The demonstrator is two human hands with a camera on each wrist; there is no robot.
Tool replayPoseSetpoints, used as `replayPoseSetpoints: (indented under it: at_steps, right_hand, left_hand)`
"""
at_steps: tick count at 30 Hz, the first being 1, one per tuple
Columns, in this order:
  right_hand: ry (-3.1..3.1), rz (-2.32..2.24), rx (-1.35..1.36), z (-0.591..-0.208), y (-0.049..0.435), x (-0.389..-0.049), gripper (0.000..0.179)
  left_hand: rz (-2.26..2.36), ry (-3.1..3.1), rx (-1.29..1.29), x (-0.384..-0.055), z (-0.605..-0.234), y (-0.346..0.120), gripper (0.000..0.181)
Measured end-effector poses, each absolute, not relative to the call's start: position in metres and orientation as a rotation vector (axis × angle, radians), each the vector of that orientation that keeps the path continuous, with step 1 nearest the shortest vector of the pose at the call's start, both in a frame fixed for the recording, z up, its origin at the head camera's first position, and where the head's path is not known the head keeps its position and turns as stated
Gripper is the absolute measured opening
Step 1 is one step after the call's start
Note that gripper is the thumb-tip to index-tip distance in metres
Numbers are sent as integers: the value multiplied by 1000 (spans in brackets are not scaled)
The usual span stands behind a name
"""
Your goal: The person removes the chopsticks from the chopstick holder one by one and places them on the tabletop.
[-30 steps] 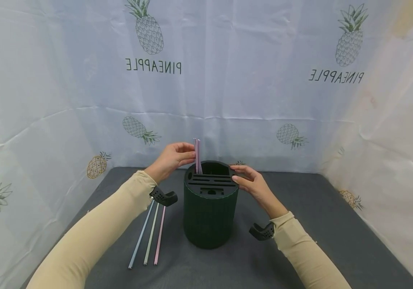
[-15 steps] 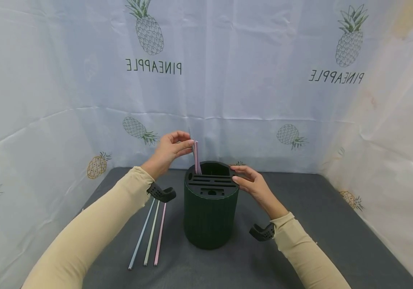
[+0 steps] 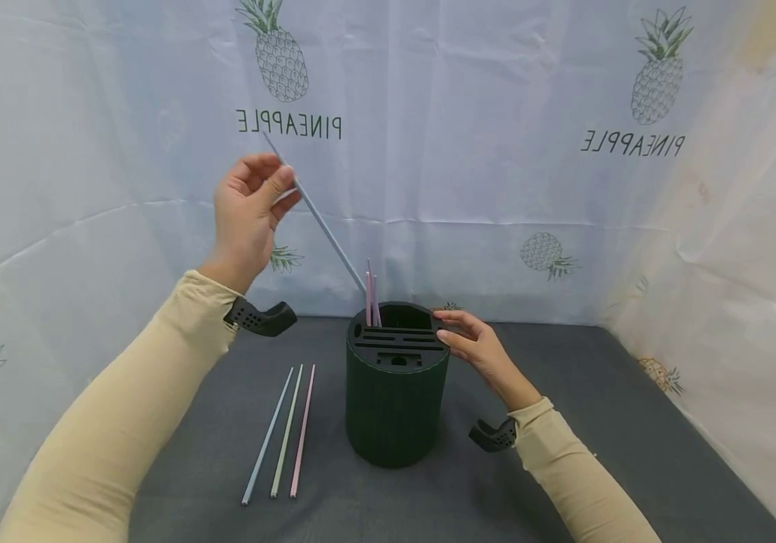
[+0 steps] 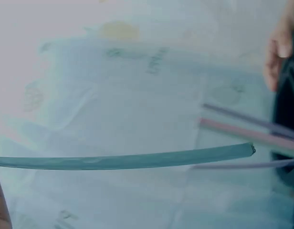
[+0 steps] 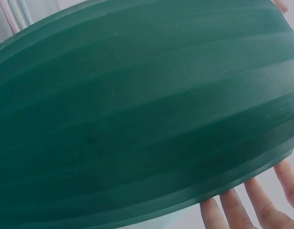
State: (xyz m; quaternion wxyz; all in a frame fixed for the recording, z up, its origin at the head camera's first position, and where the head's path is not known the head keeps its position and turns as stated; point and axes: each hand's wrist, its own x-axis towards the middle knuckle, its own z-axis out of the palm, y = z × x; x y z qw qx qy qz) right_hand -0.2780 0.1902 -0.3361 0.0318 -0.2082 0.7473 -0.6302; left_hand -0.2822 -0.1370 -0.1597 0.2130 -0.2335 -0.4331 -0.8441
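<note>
A light blue chopstick (image 3: 328,234) slants through the air, pinched near its thin upper end by my left hand (image 3: 245,207). Its thick lower end comes down beside the pink and purple chopsticks (image 3: 375,298) that stand in the dark green utensil holder (image 3: 394,415). In the left wrist view the same blue chopstick (image 4: 137,161) crosses the frame, its blunt end overlapping those standing ones. My right hand (image 3: 479,351) rests on the holder's right rim, fingers and thumb extended. The right wrist view shows its fingertips (image 5: 228,200) against the ribbed wall.
Three chopsticks, blue (image 3: 268,445), green (image 3: 286,441) and pink (image 3: 302,437), lie side by side on the dark grey table (image 3: 530,498), left of the holder. Slots cover the front of the holder's top. A pineapple-print curtain (image 3: 455,173) hangs behind and on both sides.
My left hand has risen from beside the standing chopsticks and moved up and left, drawing out the blue chopstick, which now slants. The right hand and the holder have stayed put.
</note>
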Motion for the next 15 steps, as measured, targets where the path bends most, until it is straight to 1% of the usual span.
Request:
replayPoseSetpoints:
  at_steps: [4,7,10,15]
  right_hand:
    - [2301,-1944,-652,-336,190,-278,48]
    - [2299,-1946,-652,-336,190,-278,48]
    - [2301,-1944,-638,-336,189,-278,48]
    - [2304,-1947,-618,-335,189,-277,48]
  left_hand:
    - [-2363,-1088,-580,-276,-148,-157,18]
    - [-2377,-1094,-520,-275,-153,-173,17]
    - [-2391,-1189,-439,-277,-170,-188,14]
    - [-2387,-1461,-294,-280,-213,-209,9]
